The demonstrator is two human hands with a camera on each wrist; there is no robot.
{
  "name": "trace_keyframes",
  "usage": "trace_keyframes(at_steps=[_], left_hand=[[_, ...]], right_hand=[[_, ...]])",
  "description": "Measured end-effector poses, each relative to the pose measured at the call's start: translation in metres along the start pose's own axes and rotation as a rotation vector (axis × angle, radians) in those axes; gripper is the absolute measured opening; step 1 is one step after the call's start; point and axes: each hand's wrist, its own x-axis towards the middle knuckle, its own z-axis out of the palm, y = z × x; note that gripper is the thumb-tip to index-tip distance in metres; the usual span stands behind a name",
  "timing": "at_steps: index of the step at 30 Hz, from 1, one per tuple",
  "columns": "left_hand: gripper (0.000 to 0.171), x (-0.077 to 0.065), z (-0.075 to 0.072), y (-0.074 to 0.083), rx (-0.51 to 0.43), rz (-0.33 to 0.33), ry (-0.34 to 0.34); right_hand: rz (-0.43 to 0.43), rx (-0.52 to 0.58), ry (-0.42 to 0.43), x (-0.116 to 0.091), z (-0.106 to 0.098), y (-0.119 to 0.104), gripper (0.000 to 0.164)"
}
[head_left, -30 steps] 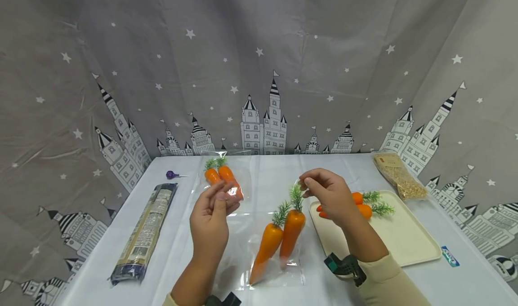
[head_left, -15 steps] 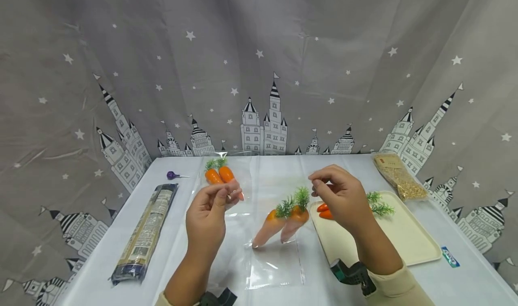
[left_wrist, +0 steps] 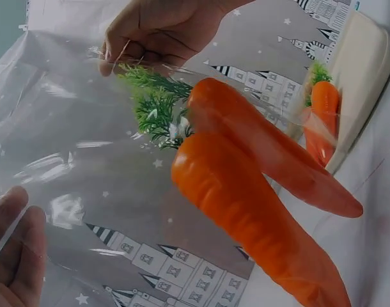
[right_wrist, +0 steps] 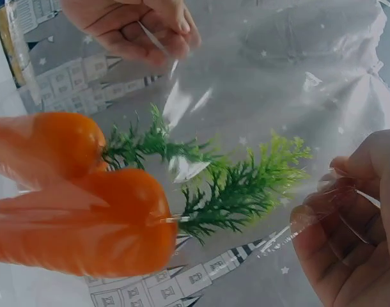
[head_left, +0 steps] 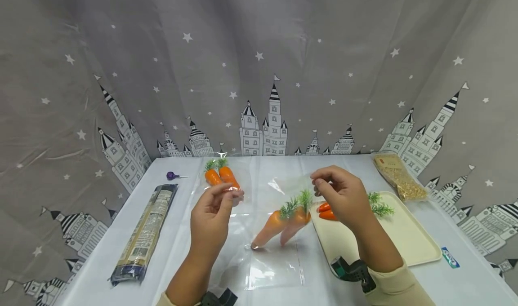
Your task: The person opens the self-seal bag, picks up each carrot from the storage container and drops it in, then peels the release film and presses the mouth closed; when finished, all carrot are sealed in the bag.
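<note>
A clear plastic bag point(head_left: 277, 185) is stretched between my two hands. My left hand point(head_left: 210, 218) pinches its edge on the left, and my right hand point(head_left: 344, 200) pinches the opposite side between thumb and fingers. Two orange carrots point(left_wrist: 227, 198) with feathery green tops point(right_wrist: 236, 185) lie slanted in the bag, tops toward the right hand. The film veils their lower parts in the head view. In the right wrist view the film passes close to my right fingertips point(right_wrist: 304, 220).
Behind my left hand lies another bagged pair of carrots point(head_left: 226, 175). At right, a cream tray point(head_left: 408, 234) bears more carrots point(head_left: 327, 212). A long printed packet point(head_left: 145, 234), a purple lollipop point(head_left: 171, 175), a grain packet point(head_left: 398, 175) and flat clear film point(head_left: 275, 270) are also on the table.
My left fingers have closed from a looser spread onto the bag's edge. My right hand has moved slightly right. The carrots have swung up from hanging steeply to a slant, with film over them.
</note>
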Motion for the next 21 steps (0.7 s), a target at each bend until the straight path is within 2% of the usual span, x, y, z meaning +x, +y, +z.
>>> trace_keyframes(at_steps=[5, 10, 13, 15, 18, 21], left_hand=[[0.025, -0.001, 0.000, 0.002, -0.038, 0.012, 0.006], [0.027, -0.002, 0.002, 0.005, -0.045, 0.018, 0.003], [0.021, -0.002, 0.002, 0.006, -0.041, 0.019, 0.009], [0.018, -0.002, 0.003, 0.006, -0.051, 0.022, 0.003], [0.018, -0.002, 0.003, 0.006, -0.076, 0.031, -0.011], [0.018, -0.002, 0.004, 0.005, -0.102, 0.038, -0.024]], right_hand=[[0.013, -0.016, -0.011, 0.001, -0.003, 0.000, 0.016], [0.016, 0.020, -0.020, 0.002, -0.009, 0.003, 0.017], [0.008, 0.112, -0.033, 0.002, -0.012, 0.009, 0.017], [-0.013, 0.212, -0.052, 0.001, -0.014, 0.015, 0.017], [-0.069, 0.372, -0.101, 0.001, -0.016, 0.025, 0.020], [-0.132, 0.459, -0.147, 0.000, -0.017, 0.035, 0.026]])
